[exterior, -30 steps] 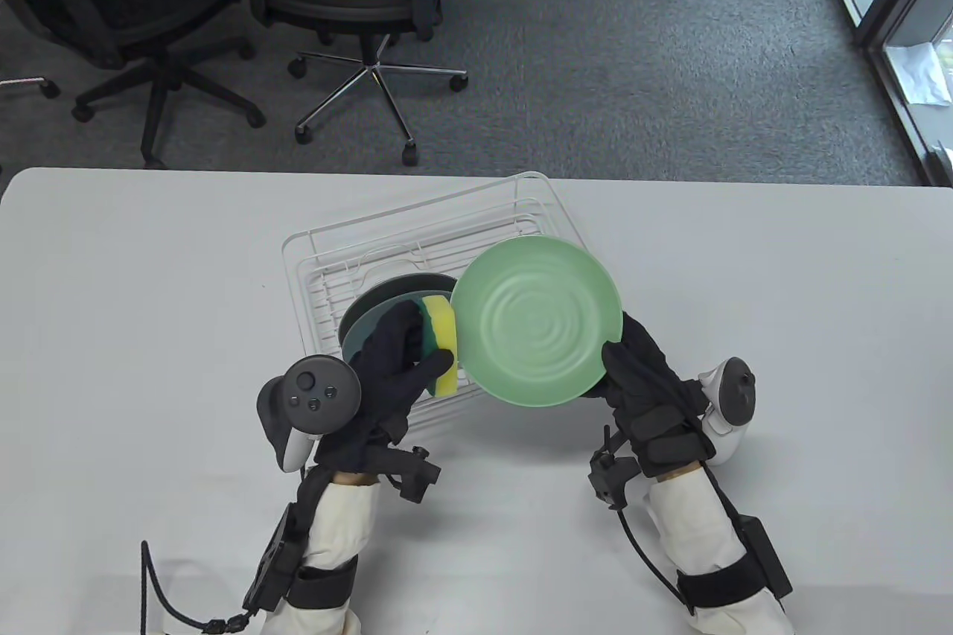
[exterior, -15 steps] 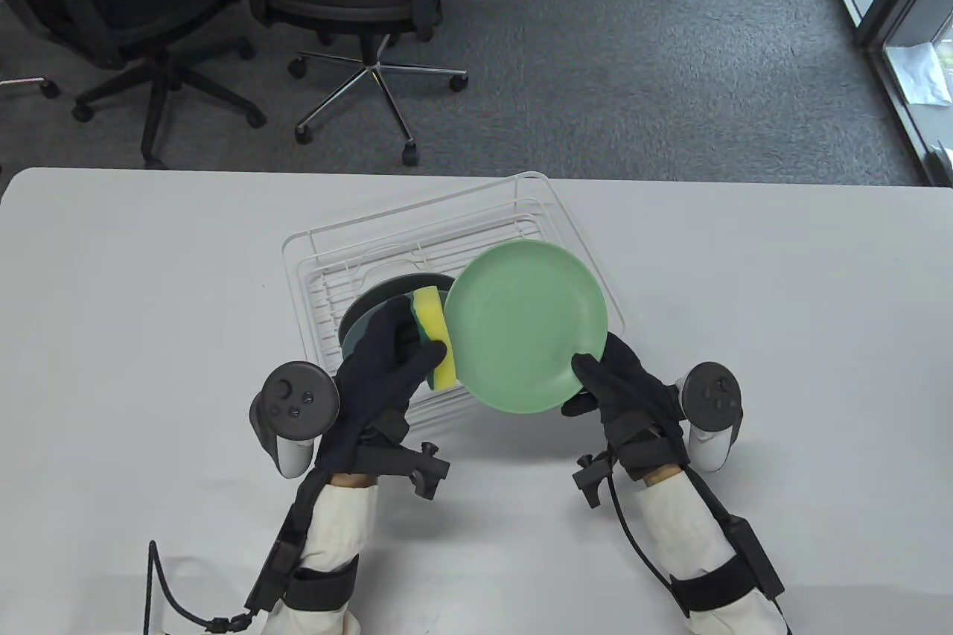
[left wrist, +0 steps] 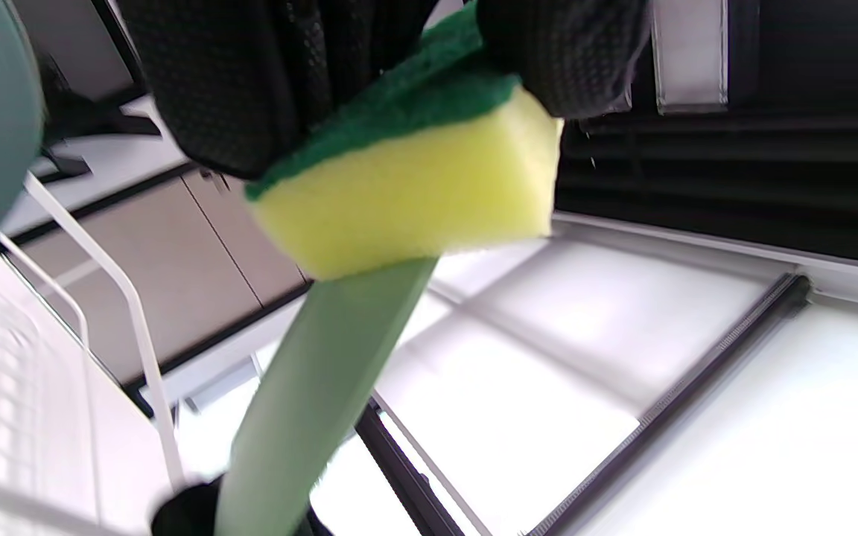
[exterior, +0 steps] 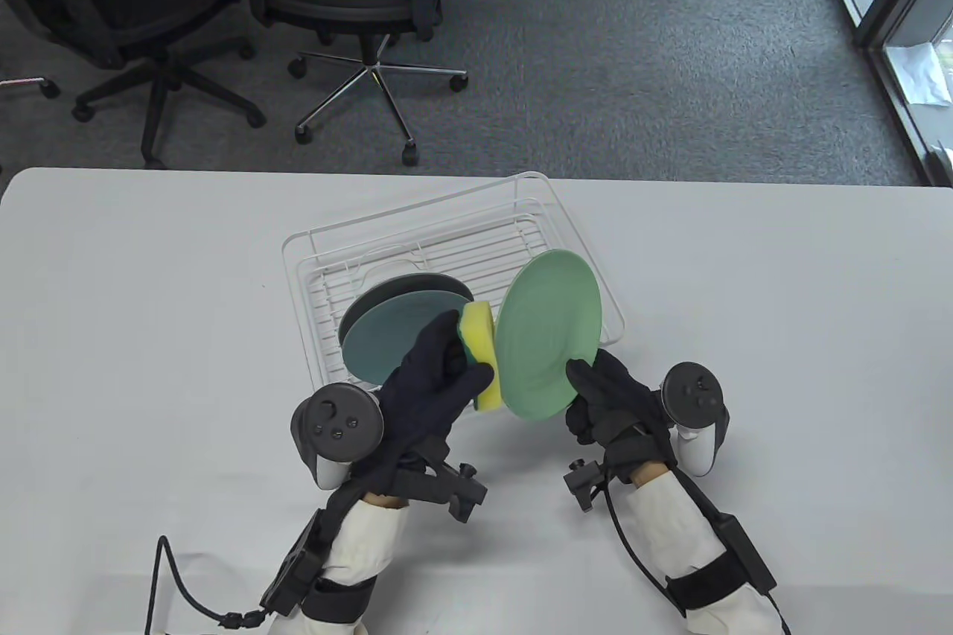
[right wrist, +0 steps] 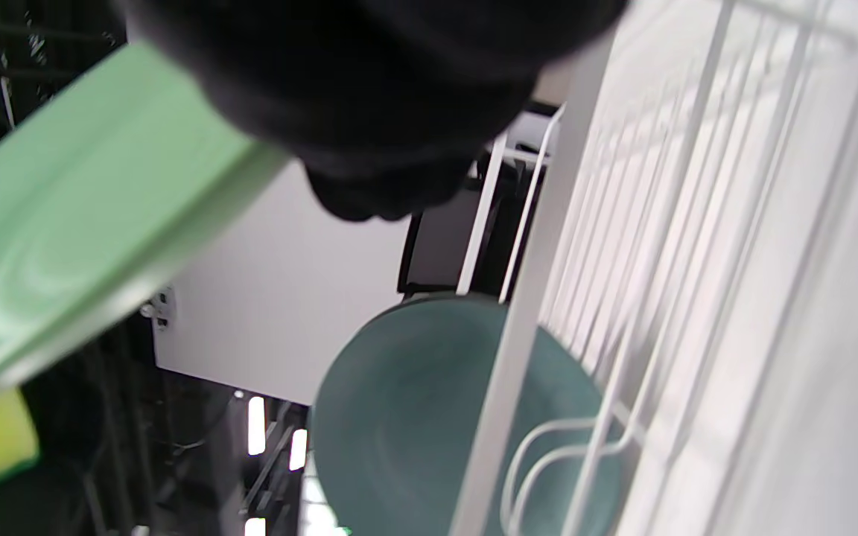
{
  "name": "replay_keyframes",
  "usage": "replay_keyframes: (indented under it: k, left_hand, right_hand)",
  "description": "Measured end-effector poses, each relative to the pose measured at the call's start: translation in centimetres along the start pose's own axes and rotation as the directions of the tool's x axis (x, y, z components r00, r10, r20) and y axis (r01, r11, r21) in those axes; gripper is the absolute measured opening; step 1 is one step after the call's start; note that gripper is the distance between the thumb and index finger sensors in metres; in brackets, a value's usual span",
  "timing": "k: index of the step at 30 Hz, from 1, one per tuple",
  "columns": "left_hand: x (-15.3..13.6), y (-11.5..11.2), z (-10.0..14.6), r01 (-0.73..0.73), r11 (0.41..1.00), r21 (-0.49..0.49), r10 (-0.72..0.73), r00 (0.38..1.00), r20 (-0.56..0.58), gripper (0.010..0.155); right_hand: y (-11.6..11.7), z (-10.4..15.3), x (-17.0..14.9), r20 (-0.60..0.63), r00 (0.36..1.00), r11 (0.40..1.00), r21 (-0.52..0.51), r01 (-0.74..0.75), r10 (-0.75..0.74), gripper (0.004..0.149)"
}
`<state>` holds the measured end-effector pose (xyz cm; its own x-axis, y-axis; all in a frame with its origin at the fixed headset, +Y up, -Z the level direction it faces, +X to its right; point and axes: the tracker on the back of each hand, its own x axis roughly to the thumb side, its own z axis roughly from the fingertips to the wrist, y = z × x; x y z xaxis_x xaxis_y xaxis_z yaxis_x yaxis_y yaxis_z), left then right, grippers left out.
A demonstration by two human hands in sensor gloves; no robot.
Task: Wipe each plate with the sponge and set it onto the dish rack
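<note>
My right hand (exterior: 595,397) grips the lower rim of a light green plate (exterior: 547,333), tilted steeply on edge above the front of the white wire dish rack (exterior: 447,278). My left hand (exterior: 439,374) holds a yellow sponge with a green scouring side (exterior: 476,348), and the yellow face presses on the plate's left side. In the left wrist view the sponge (left wrist: 407,186) sits on the plate's edge (left wrist: 310,402). A dark teal plate (exterior: 394,326) leans in the rack's left part, seen too in the right wrist view (right wrist: 407,417) beside the green plate (right wrist: 79,216).
The rack stands at the middle of a white table (exterior: 149,337). Office chairs (exterior: 357,2) stand on grey carpet beyond the table's far edge. A black cable (exterior: 171,590) trails from my left forearm near the front edge.
The green plate has turned from facing up to standing steeply on edge and dropped nearer. My left hand and sponge moved right and nearer, still against it. The teal plate now shows more.
</note>
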<state>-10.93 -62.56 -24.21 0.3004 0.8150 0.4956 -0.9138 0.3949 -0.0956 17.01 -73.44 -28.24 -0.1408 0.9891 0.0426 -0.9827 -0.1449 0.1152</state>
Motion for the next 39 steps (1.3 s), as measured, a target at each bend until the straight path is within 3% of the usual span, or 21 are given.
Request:
replay_keyframes:
  k: [4,10,12,19,26,39]
  left_hand:
    - [-0.1,-1.8,-0.2,-0.026,0.995,-0.095,0.026,1.000,0.001,0.076]
    - [-0.6,-3.7,-0.4,0.091,0.975,-0.202,-0.094,0.996,-0.006,0.074]
    - [-0.6,-4.0,-0.4,0.136,0.971,-0.198,-0.138,0.990,0.003,0.074]
    - [-0.9,-4.1,-0.3,0.116,0.980,-0.162,-0.124,0.991,-0.041,0.073]
    - [-3.5,-3.9,-0.5,0.106,0.989,-0.108,-0.121,0.983,-0.142,0.072]
    - [-6.8,-2.7,-0.5,-0.219,0.976,-0.013,0.208,0.940,-0.271,0.069]
  right_hand:
    - [1.3,0.1,0.0,0.002,0.982,0.977,0.100,0.187,-0.189,0.050]
    - [2.0,0.2,0.3,0.008,0.953,0.937,0.186,0.296,-0.302,0.051]
    - [2.2,0.2,0.4,0.000,0.948,0.925,0.219,0.311,-0.318,0.051]
    - [2.6,-0.1,1.0,0.032,0.960,0.913,0.320,0.252,-0.277,0.047]
    - [3.1,-0.2,1.5,0.094,0.988,0.922,0.378,0.081,-0.125,0.049]
    - [3.3,-0.4,1.3,0.077,0.996,0.898,0.441,-0.004,-0.034,0.050]
